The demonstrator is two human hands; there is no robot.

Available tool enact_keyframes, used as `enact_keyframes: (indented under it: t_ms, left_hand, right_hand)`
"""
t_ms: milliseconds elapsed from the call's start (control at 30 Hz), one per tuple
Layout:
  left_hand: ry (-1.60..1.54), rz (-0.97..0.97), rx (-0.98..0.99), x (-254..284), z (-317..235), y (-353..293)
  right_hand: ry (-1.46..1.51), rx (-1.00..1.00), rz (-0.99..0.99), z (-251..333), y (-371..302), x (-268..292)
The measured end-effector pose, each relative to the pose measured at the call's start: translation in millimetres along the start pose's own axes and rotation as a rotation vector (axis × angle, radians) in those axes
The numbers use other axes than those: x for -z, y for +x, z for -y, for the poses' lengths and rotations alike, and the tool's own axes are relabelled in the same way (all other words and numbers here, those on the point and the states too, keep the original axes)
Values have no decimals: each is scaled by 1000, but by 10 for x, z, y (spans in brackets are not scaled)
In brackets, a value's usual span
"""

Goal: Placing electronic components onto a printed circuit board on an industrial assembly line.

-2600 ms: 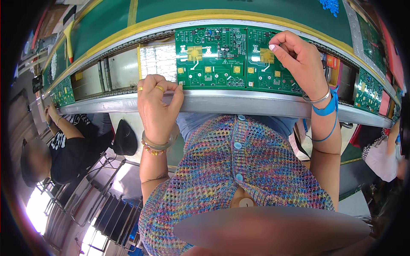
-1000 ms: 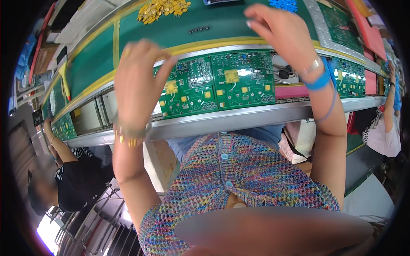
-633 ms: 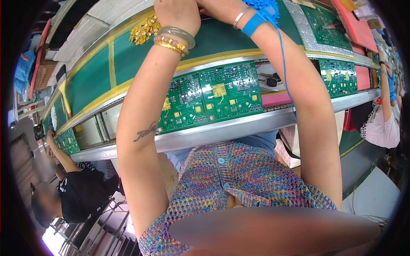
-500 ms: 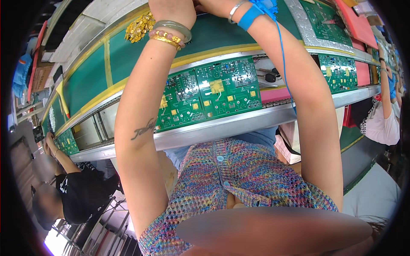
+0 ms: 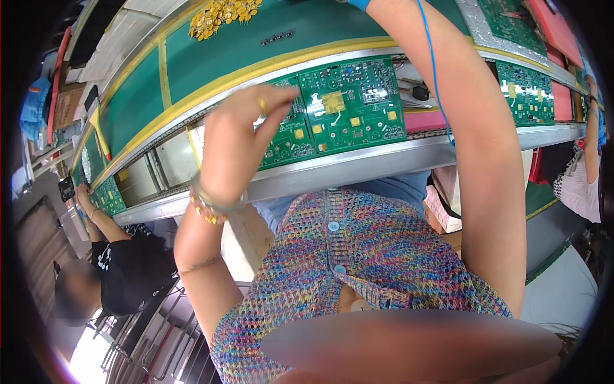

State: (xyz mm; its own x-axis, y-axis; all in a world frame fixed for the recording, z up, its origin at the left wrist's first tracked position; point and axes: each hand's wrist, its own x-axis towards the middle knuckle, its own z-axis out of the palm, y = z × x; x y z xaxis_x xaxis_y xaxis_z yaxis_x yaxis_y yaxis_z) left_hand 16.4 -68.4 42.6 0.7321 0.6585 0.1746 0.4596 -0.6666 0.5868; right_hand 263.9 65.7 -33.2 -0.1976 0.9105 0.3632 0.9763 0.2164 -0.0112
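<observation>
My left hand hangs over the left of two green circuit boards lying on the rail line in front of me. Its thumb and fingers are drawn together in a pinch above the upper part of that board; whatever sits between the fingertips is too small or blurred to make out. Against this board's right side lies a second circuit board with yellow patches and dark small parts. My right forearm reaches up past the top edge, so the right hand is out of view. A blue cord runs down from its blue wrist strap.
A pile of small yellow disc-shaped parts and a short dark strip of parts lie on the green mat. A metal rail edges the line nearest me. More boards lie to the right. Co-workers sit at both sides.
My left hand has come down from the mat at the top to the left circuit board. The dark strip on the mat is now uncovered. The right hand has slipped out beyond the top edge.
</observation>
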Motion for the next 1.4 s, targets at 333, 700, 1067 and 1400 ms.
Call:
enact_keyframes:
  t_ms: [333,700,1067,1400]
  left_hand:
    - [-236,118,308,-238,72,-600]
    - [-222,70,226,-296,160,-630]
    - [-15,41,102,-315,117,-623]
    - [151,86,-207,-273,113,-534]
  right_hand:
    - [323,-43,-48,265,-708,987]
    - [601,-204,86,371,-1668,1259]
    - [775,-313,115,325,-1734,1193]
    - [863,-56,-192,270,-1713,896]
